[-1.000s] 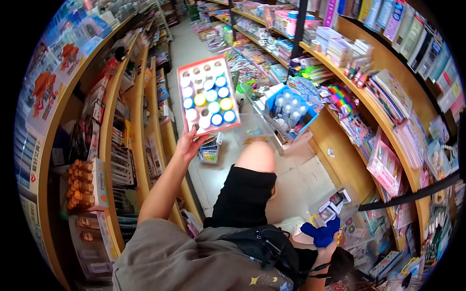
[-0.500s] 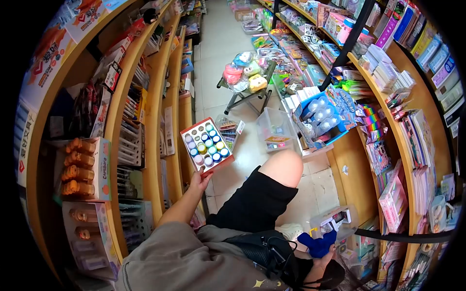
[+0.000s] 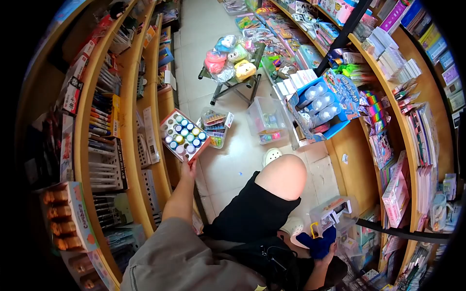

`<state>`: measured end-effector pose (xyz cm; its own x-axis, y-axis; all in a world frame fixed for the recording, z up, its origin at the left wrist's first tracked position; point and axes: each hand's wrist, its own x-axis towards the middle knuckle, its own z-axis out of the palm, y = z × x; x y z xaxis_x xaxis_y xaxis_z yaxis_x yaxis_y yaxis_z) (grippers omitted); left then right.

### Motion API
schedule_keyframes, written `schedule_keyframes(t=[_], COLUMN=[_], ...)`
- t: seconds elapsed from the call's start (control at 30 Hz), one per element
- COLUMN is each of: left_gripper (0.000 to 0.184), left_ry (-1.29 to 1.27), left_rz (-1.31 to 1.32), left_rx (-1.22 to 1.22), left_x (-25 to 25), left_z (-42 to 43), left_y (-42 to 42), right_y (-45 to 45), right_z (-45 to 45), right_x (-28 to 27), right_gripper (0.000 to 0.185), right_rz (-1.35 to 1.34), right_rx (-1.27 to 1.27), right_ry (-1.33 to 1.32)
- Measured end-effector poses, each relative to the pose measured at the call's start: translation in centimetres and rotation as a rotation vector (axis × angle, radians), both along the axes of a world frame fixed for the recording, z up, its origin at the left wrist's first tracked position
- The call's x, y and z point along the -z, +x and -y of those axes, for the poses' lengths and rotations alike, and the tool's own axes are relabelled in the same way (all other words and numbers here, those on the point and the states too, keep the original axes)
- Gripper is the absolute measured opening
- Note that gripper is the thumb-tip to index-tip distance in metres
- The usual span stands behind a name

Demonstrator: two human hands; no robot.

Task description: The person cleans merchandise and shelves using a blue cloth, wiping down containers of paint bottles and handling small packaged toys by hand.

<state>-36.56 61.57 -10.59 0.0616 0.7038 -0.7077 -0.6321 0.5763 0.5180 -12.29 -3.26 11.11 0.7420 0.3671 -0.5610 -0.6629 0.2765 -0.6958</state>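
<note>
At the left shelf, my left hand (image 3: 189,168) grips the near edge of a red-and-white box (image 3: 200,152). Rows of small round containers (image 3: 184,132) with blue, white, green and yellow tops sit in its holes, and some holes hold none. My right hand (image 3: 326,256), low on the right by my leg, is closed on a dark blue soft fabric item (image 3: 318,245); its exact kind I cannot make out. Just beyond it stands a clear plastic bin (image 3: 345,206) with things inside.
Wooden shelves (image 3: 127,97) of pens line the left, with stationery shelves on the right. Ahead, a folding stool (image 3: 216,94) bears plush pouches (image 3: 245,70). On the floor are a clear bin (image 3: 267,109), a small container of packets (image 3: 216,131) and a blue display box (image 3: 335,128).
The box in my left hand has moved left, closer to the shelf, uncovering more of the floor container. My view has shifted, and a white clog shows beyond my knee. Both hands keep their hold.
</note>
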Motion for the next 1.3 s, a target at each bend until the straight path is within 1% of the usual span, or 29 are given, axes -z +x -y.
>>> schedule_keyframes(t=[0.03,0.07,0.13,0.23,0.27,0.3,0.33,0.37,0.4,0.43,0.5,0.53,0.63,0.7,0.73,0.77,0.8,0.83,0.87,0.93,1.0,1.03,1.07,1.1,1.17,1.23,1.27,1.3], left_gripper=[0.032,0.034,0.036,0.045,0.049,0.054,0.059,0.064,0.073,0.072,0.070,0.079,0.071,0.054,0.046,0.041,0.036,0.032,0.022,0.017,0.016,0.016,0.017,0.018,0.022,0.024,0.025,0.030], left_ry=[-0.014,-0.026,-0.016,0.018,0.033,-0.023,-0.077,-0.130,-0.135,-0.169,-0.239,-0.148,-0.260,-0.279,-0.287,-0.165,-0.044,0.081,0.248,0.442,0.616,0.694,0.774,0.971,1.283,1.354,1.368,1.470], left_rz=[-0.056,-0.110,-0.115,-0.181,-0.212,-0.282,-0.351,-0.418,-0.333,-0.308,-0.257,-0.249,-0.344,-0.300,-0.278,-0.287,-0.288,-0.280,-0.264,-0.234,-0.190,-0.165,-0.105,-0.095,-0.248,-0.082,0.002,-0.034], left_rx=[0.018,0.036,0.093,0.168,0.190,0.197,0.202,0.206,0.252,0.235,0.203,0.247,0.329,0.393,0.433,0.507,0.593,0.686,0.722,0.836,0.909,0.954,1.021,1.127,1.339,1.544,1.656,1.771], left_x=[-0.2,-0.4,-0.8,-0.7,-0.7,-2.0,-5.3,-7.1,-5.5,-4.3,-3.1,-3.8,-5.8,-7.5,-8.8,-10.4,-13.0,-15.7,-18.8,-24.8,-30.2,-32.0,-32.8,-33.7,-35.6,-37.3,-38.0,-38.8], left_z=[-0.3,-0.3,-0.1,0.7,1.1,1.9,3.4,4.1,4.5,4.6,5.1,5.7,6.2,7.2,7.6,8.0,8.7,9.6,10.6,12.2,14.3,15.5,16.4,17.5,20.2,24.4,26.7,28.5], left_y=[0.1,0.1,0.0,-0.2,-0.1,0.6,1.8,2.5,2.1,1.9,2.5,3.0,5.5,7.9,9.0,10.1,11.6,13.6,15.6,19.7,22.8,24.2,25.4,26.4,27.9,28.5,28.5,28.4], right_y=[0.0,0.2,0.6,1.6,1.8,2.1,2.7,3.4,4.1,4.6,5.4,5.4,6.7,7.2,7.7,7.5,7.8,8.2,9.0,9.3,10.3,10.9,11.1,11.3,12.3,12.7,12.7,11.9], right_z=[-1.4,-2.1,-3.6,-4.8,-6.5,-6.7,-6.5,-6.8,-7.1,-7.5,-11.9,-14.7,-17.5,-18.8,-18.9,-20.7,-21.4,-21.1,-20.7,-21.1,-20.7,-20.2,-20.2,-20.1,-19.0,-18.3,-17.9,-17.8], right_x=[-1.4,-1.8,-2.2,-2.6,-4.1,-4.0,-3.7,-3.8,-4.1,-4.4,-8.9,-11.1,-12.9,-14.0,-13.8,-15.3,-15.4,-15.0,-13.1,-13.2,-12.1,-11.3,-12.2,-13.1,-13.1,-12.5,-11.9,-13.6], right_gripper=[0.081,0.081,0.081,0.075,0.057,0.058,0.059,0.060,0.058,0.057,0.057,0.052,0.047,0.045,0.046,0.046,0.044,0.040,0.037,0.044,0.052,0.055,0.056,0.056,0.057,0.058,0.059,0.055], right_rz=[0.003,0.033,0.098,0.085,0.091,0.074,0.057,0.043,0.042,0.056,0.084,0.169,0.232,0.224,0.241,0.223,0.185,0.130,0.129,-0.016,-0.086,-0.101,-0.107,-0.113,-0.121,-0.099,-0.122,-0.049], right_rx=[0.009,0.005,-0.005,-0.058,-0.026,0.022,0.068,0.113,0.054,0.034,-0.005,0.068,0.086,0.066,0.054,0.064,0.063,0.028,0.070,0.071,0.028,0.002,0.003,0.003,-0.015,-0.029,-0.088,-0.122], right_ry=[-0.050,-0.043,-0.018,0.127,0.182,0.116,0.051,-0.013,0.104,0.117,0.139,0.035,0.037,0.034,0.014,0.036,0.061,0.100,0.112,0.279,0.429,0.477,0.507,0.537,0.589,0.647,0.719,0.666])
